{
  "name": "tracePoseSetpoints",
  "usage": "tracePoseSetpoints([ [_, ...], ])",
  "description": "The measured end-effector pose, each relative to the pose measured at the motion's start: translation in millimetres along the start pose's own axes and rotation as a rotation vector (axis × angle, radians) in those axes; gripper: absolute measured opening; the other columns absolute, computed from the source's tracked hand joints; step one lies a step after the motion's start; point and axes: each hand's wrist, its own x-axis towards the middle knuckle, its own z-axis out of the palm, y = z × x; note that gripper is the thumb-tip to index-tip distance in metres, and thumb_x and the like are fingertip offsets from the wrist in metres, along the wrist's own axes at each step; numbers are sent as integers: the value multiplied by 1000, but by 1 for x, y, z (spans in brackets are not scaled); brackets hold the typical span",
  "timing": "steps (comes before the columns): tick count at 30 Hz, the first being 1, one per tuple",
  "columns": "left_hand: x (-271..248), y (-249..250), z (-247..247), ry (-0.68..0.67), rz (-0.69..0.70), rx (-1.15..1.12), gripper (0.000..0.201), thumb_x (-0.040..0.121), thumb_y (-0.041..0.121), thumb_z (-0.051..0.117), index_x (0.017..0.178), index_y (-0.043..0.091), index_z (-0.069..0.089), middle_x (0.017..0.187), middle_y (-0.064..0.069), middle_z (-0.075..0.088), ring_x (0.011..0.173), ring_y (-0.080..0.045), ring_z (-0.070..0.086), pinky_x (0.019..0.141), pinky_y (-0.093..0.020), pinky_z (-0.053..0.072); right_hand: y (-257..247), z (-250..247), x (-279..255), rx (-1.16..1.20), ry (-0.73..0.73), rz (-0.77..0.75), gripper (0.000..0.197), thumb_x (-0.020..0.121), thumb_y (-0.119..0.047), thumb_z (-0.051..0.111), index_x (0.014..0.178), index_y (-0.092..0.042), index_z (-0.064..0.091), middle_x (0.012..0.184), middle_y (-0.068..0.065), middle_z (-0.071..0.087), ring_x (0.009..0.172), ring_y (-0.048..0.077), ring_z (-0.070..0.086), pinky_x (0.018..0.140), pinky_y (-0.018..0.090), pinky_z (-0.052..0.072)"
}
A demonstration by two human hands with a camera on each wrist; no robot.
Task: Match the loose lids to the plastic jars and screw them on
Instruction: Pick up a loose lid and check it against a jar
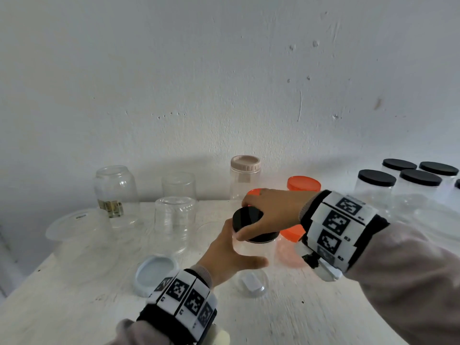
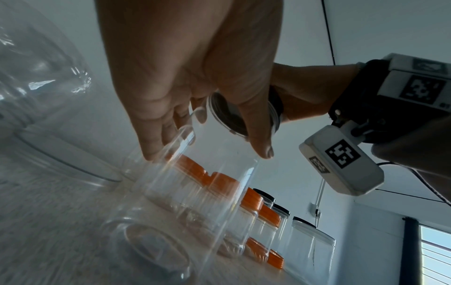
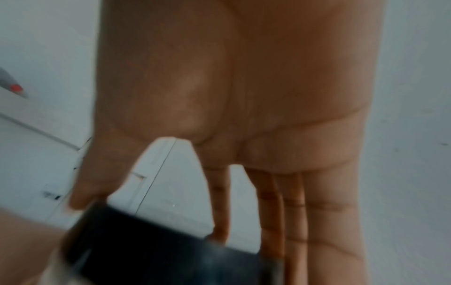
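Observation:
A clear plastic jar (image 1: 254,275) is tilted above the white table, its base toward me. My left hand (image 1: 239,247) grips its body, thumb across the near side. A black lid (image 1: 249,220) sits on the jar's mouth, and my right hand (image 1: 242,219) grips the lid from above with thumb and fingers round its rim. In the left wrist view, my left hand (image 2: 207,154) wraps the jar (image 2: 190,202), with the lid (image 2: 231,115) and right hand (image 2: 305,90) behind. In the blurred right wrist view, my right hand (image 3: 146,219) pinches the lid (image 3: 158,250).
Upturned clear jars (image 1: 174,220) and a big clear container (image 1: 79,232) stand at the left. A loose white lid (image 1: 155,272) lies by my left wrist. A beige-lidded jar (image 1: 245,175) and orange-lidded jars (image 1: 303,184) stand behind, with black-lidded jars (image 1: 377,185) at the right.

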Motion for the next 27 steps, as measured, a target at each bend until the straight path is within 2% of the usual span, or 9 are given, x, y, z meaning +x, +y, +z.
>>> tracePoseSetpoints([
  [2,0,0,0,4,-11,13,94,57,37,88,133,37,32,128,16,50,123,-8,45,102,-31,39,4,-6,-3,49,-76,-57,79,73,-61,69,141,-42,32,131,-9,40,117,17,45,99,40,44],
  [5,1,0,1,6,-13,23,95,55,39,88,133,35,33,128,14,51,125,-10,44,108,-37,38,9,-12,-5,84,-102,-126,80,75,-44,74,142,-48,30,124,-17,37,121,13,40,103,38,40],
  [9,0,0,0,10,-16,14,94,56,39,88,132,37,33,128,14,51,123,-10,45,105,-36,40,9,-8,-5,71,-54,-97,78,74,-61,69,141,-43,34,130,-13,41,118,13,43,101,38,41],
  [12,0,0,0,4,-7,1,94,59,36,89,134,39,33,127,16,50,121,-6,45,97,-28,38,3,1,-3,-11,15,-9,80,71,-79,54,135,-32,39,125,-4,44,104,17,50,90,37,47],
  [14,-1,0,0,2,-4,-7,93,60,35,89,134,39,32,126,18,49,119,-4,44,94,-25,37,0,4,-2,-49,43,23,81,70,-83,49,130,-29,41,122,-2,45,98,17,51,85,36,49],
  [16,-1,1,0,2,-6,-3,95,59,35,88,135,38,32,127,17,49,121,-6,44,98,-28,38,2,0,-2,-21,18,15,81,70,-80,55,133,-31,40,126,-4,46,105,17,51,91,37,47],
  [19,0,1,0,9,-17,21,94,57,37,88,133,37,32,127,16,50,123,-9,44,106,-34,38,7,-9,-4,35,-80,-52,88,71,-60,70,145,-42,26,139,-10,37,126,15,40,104,40,39],
  [22,0,0,1,5,-15,32,93,57,39,87,132,35,32,126,16,50,123,-8,45,107,-35,39,8,-11,-4,47,-76,-121,83,74,-49,74,144,-42,30,133,-13,39,123,12,40,104,37,39],
  [27,0,-1,1,1,-8,10,94,59,37,88,133,39,31,127,19,49,121,-4,44,99,-27,39,4,-6,-2,13,-19,-67,77,71,-67,66,136,-34,40,127,-9,45,113,14,47,95,35,45],
])
